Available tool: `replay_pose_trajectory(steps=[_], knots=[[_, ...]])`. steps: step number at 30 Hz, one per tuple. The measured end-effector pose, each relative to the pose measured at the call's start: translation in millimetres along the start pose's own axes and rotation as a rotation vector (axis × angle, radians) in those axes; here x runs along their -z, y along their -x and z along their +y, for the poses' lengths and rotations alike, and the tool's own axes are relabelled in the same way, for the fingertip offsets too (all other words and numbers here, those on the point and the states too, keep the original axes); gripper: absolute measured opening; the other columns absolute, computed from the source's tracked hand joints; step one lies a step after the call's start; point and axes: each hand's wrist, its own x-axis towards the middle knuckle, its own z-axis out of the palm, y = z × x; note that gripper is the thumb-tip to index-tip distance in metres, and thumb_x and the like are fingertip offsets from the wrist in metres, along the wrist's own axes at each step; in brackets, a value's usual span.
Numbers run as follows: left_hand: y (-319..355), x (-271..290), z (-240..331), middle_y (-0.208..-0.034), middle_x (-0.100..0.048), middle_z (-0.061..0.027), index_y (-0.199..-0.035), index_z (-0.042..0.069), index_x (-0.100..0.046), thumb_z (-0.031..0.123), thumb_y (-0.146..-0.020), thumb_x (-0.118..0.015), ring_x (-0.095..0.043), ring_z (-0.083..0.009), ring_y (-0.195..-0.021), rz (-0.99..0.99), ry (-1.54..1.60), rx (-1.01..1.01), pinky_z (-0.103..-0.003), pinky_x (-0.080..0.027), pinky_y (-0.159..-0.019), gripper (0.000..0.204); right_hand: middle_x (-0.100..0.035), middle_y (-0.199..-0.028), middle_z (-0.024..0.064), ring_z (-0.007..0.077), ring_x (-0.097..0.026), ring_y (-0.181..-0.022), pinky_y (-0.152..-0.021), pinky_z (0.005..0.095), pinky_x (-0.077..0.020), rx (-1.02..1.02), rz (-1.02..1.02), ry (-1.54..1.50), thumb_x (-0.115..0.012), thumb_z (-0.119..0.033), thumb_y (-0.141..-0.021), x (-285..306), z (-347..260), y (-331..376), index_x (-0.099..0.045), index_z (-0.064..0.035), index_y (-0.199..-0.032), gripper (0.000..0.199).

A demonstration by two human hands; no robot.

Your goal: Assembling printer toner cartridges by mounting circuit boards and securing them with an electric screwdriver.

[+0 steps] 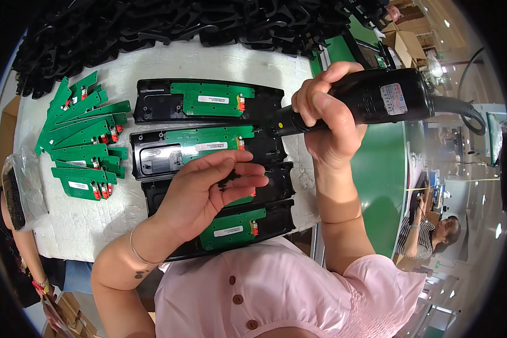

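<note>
My right hand (333, 115) is wrapped round a black corded electric screwdriver (372, 98), held nearly level with its tip pointing left. The tip is at the right end of the green circuit board (231, 135) in the second black plastic housing (143, 163) from the far side. My left hand (194, 188) hovers palm up over the nearer housings, fingers curled round a small heap of black screws (228, 179). It hides part of the boards beneath. The farthest housing (152, 107) and the nearest housing (279, 219) also carry green boards with red-and-white parts.
A fanned pile of loose green circuit boards (84, 149) lies on the white work surface (112, 217) at left. Many black plastic parts (169, 28) are heaped along the far side. A clear plastic bag (25, 191) sits at the left edge. Other people (428, 239) are nearby.
</note>
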Motion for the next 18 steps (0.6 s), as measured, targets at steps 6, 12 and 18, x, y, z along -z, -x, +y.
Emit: replay_pose_trajectory(steps=[6,12,18], knots=[[1,1,1,-0.095,-0.061,-0.0133,-0.093,0.003,-0.053,0.017,-0.094,-0.042,-0.061,-0.0212,-0.086,-0.024,-0.059,-0.030,-0.024,-0.051,-0.069,0.018,-0.043,-0.061,0.0024,0.0107,-0.035,-0.044,-0.049,0.0288,-0.0351,-0.011,-0.007,0.014,-0.050,-0.005,-0.069,-3,1,0,-0.043,-0.0035,-0.090,0.023],[-1,8,2,-0.092,-0.062,-0.0084,-0.093,0.003,-0.057,0.015,-0.088,-0.054,-0.061,-0.0141,-0.085,0.001,-0.155,-0.062,-0.023,-0.050,-0.070,0.013,-0.050,-0.062,0.0057,0.0110,-0.047,-0.048,-0.047,0.0238,-0.0409,-0.034,-0.057,-0.114,-0.054,0.006,-0.067,1,7,-4,-0.045,0.0016,-0.088,0.023],[1,1,2,-0.090,-0.062,-0.0066,-0.099,0.002,-0.059,0.011,-0.086,-0.058,-0.061,-0.0142,-0.085,0.071,-0.148,-0.091,-0.024,-0.050,-0.076,0.016,-0.041,-0.056,0.0035,0.0109,-0.034,-0.043,-0.045,0.0275,-0.0337,-0.020,-0.129,0.106,-0.051,0.000,-0.069,-4,7,-4,-0.040,-0.0057,-0.084,0.019]])
